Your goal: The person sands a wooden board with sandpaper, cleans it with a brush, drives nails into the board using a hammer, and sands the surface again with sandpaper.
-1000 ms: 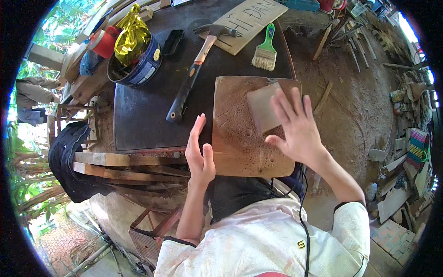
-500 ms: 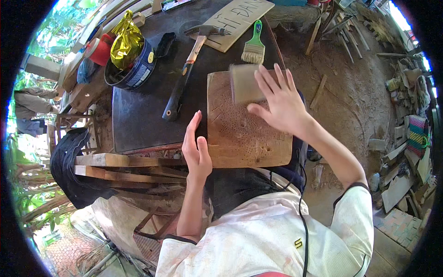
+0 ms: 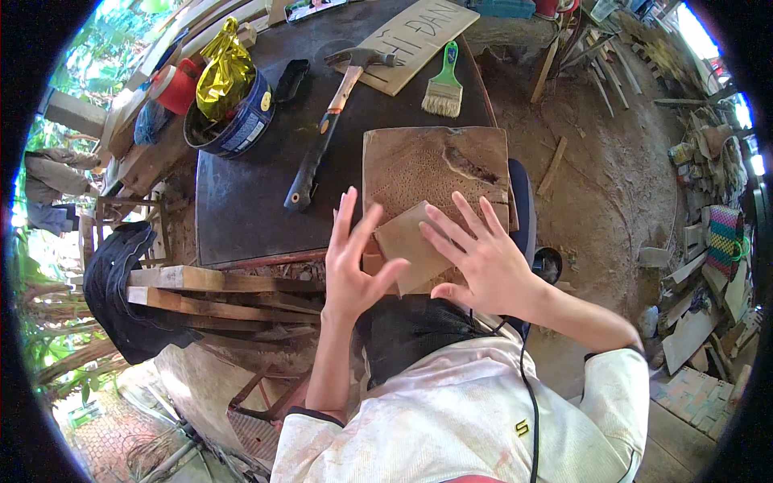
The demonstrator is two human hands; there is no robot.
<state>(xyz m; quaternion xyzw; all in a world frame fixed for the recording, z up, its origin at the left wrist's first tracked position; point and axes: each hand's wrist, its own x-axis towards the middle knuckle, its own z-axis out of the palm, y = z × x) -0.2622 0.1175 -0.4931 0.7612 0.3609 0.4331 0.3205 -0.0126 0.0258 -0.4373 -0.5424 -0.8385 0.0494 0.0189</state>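
White fabric forms the person's shirt [image 3: 451, 410], nearest, at 6 o'clock of the board. A black cable [image 3: 529, 386] runs down its front. The left hand [image 3: 350, 270] is at 8 o'clock of the board: fingers wide, thumb toward the sheet, nothing visibly gripped; contact cannot be confirmed. The right hand [image 3: 495, 270] is at 5 o'clock: fingers fanned wide, foremost fingers over the sheet's right edge; whether they press on it cannot be determined. The sheet [image 3: 411, 249], flat, tan and four-sided, is positioned askew between both hands, over the board's 7 o'clock corner.

The board [image 3: 403, 161] is brown wood, pitted with small holes, with a long dark hollow near its 1 o'clock corner. It overlaps the near edge of the black worktop [image 3: 250, 217]; its support is not visible.

On the worktop, relative to the board: brush [image 3: 443, 90], green handle, at 12 o'clock; hammer [image 3: 332, 117], head away from the person, at 10 to 11 o'clock; blue bucket [image 3: 245, 133] containing a gold foil bag [image 3: 225, 76], at 10 o'clock. Beyond the brush, at 12 o'clock, lies a lettered wooden sign [image 3: 415, 40].
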